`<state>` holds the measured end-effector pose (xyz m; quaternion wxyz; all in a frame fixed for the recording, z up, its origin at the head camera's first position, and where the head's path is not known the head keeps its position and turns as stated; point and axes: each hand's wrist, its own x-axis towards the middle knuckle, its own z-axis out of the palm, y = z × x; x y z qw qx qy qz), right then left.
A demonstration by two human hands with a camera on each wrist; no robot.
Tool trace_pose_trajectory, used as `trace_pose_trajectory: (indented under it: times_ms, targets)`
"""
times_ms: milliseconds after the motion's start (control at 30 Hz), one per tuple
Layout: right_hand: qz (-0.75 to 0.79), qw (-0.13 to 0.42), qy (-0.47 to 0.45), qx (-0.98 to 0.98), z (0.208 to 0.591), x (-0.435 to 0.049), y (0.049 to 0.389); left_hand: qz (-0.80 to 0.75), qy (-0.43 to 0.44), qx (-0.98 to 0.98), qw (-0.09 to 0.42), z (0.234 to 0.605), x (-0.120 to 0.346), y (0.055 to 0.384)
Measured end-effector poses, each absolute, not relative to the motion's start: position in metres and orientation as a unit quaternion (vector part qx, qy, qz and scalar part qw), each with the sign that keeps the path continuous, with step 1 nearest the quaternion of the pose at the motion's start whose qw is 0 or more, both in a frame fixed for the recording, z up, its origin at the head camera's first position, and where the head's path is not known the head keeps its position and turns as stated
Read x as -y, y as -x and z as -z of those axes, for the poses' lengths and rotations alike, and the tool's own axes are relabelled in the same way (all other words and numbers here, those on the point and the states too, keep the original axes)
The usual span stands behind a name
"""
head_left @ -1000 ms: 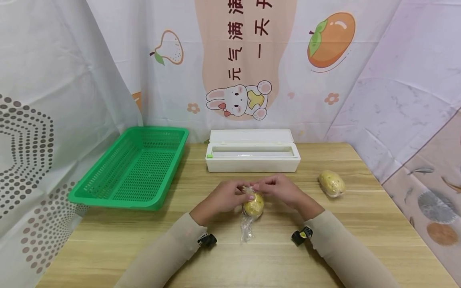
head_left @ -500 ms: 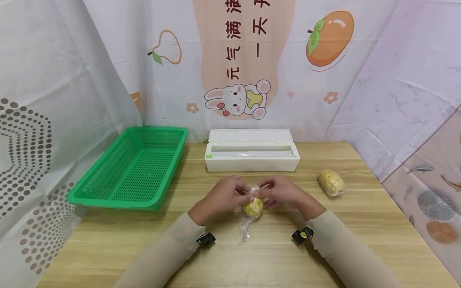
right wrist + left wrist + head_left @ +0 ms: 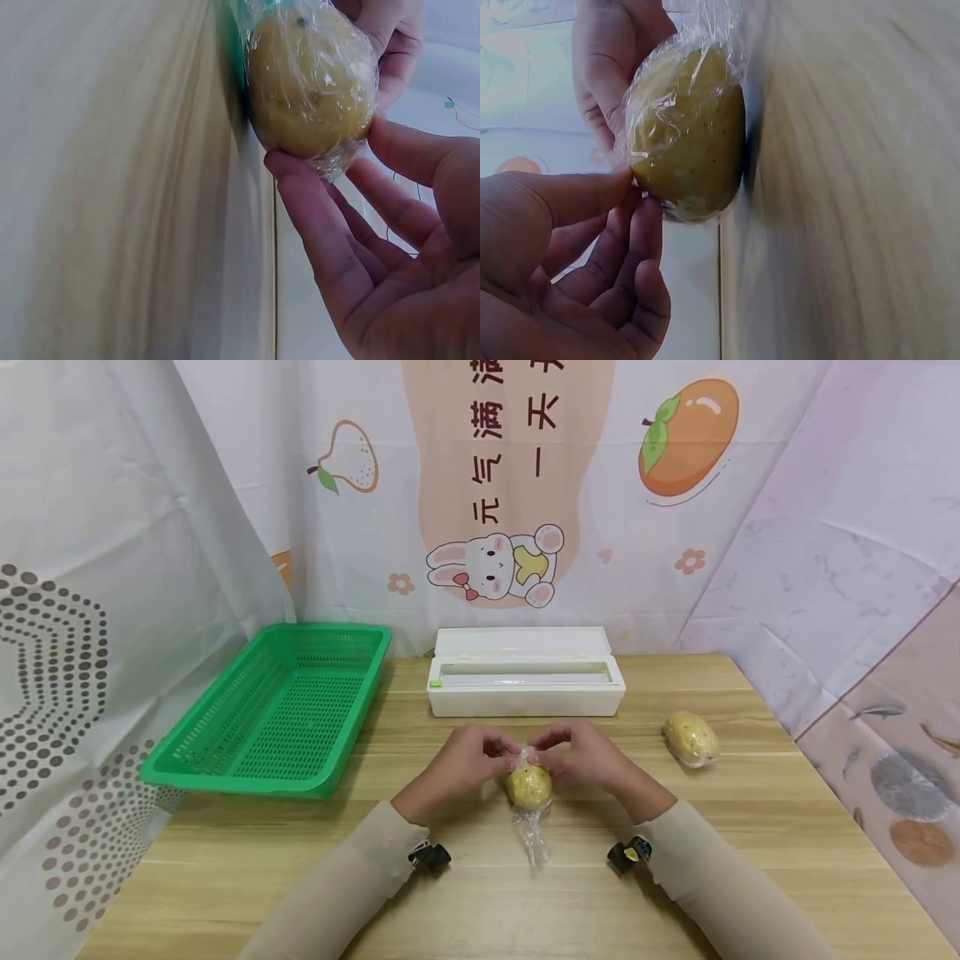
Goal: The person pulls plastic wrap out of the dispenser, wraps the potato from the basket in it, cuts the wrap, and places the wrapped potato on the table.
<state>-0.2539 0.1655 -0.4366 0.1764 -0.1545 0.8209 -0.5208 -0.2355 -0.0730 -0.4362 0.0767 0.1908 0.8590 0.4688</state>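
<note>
A yellow potato (image 3: 528,789) in clear plastic wrap lies on the wooden table between the two hands. A loose twisted tail of the plastic wrap (image 3: 533,843) trails from its near end. My left hand (image 3: 467,768) pinches the film at the far end between thumb and forefinger, with the other fingers curled beneath, as the left wrist view shows. From the right, my right hand (image 3: 590,760) holds the same end, thumb on one side and fingers on the other. In the right wrist view the film lies tight and wrinkled over the potato (image 3: 315,90).
Behind the hands stands a white cling film dispenser (image 3: 527,702) with its lid up. A green basket (image 3: 341,752) is at the left. Another wrapped potato (image 3: 691,739) lies on the right of the table (image 3: 480,910). Printed cloth hangs behind.
Both hands have shifted their fingers on the film at the potato's far end. The potato has turned slightly, and its loose wrap tail has swung to the right.
</note>
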Motion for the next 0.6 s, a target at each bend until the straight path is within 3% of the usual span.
trace_pose_trajectory:
  times_ms: [167,400,600]
  targets:
    - [0.495,0.129,0.158,-0.844,0.435,-0.162,0.251,-0.452,-0.2,-0.868,0.049,0.435,0.072,0.234]
    - [0.468,0.096,0.171,-0.862,0.43,-0.159,0.247,-0.452,-0.209,-0.866,0.05,0.433,0.071,0.234]
    - [0.462,0.108,0.18,-0.862,0.43,-0.16,0.247,-0.51,-0.162,-0.837,0.112,0.445,0.073,0.239]
